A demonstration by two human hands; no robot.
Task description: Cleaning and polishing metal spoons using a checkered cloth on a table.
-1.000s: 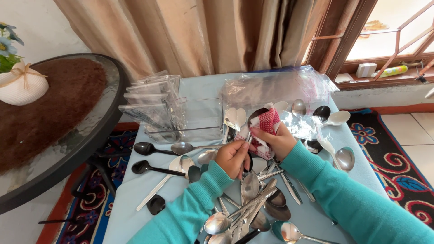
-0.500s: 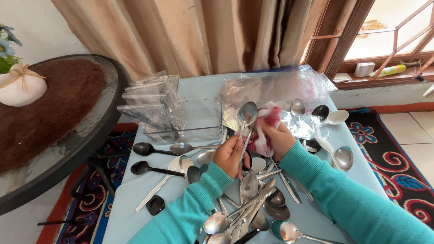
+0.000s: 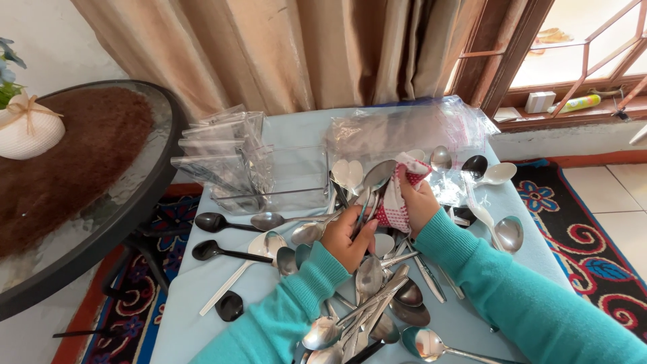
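Cloth [image 3: 397, 202] hides the spoon's [image 3: 375, 178] handle.

Glossy metal spoon [image 3: 375, 176], red-checked woven cloth [image 3: 397, 202], shiny clear plastic bags [image 3: 411, 131], matt black plastic spoons [image 3: 219, 251].

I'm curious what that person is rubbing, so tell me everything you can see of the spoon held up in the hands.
The metal spoon looks like polished steel, with a shiny oval bowl and a slim handle. It is held tilted, bowl uppermost and pointing away from the person, above the pile of cutlery on the light blue table. The left hand grips its handle from below. The right hand presses a red-and-white checked cloth against it beside the bowl. The lower handle is hidden by fingers.
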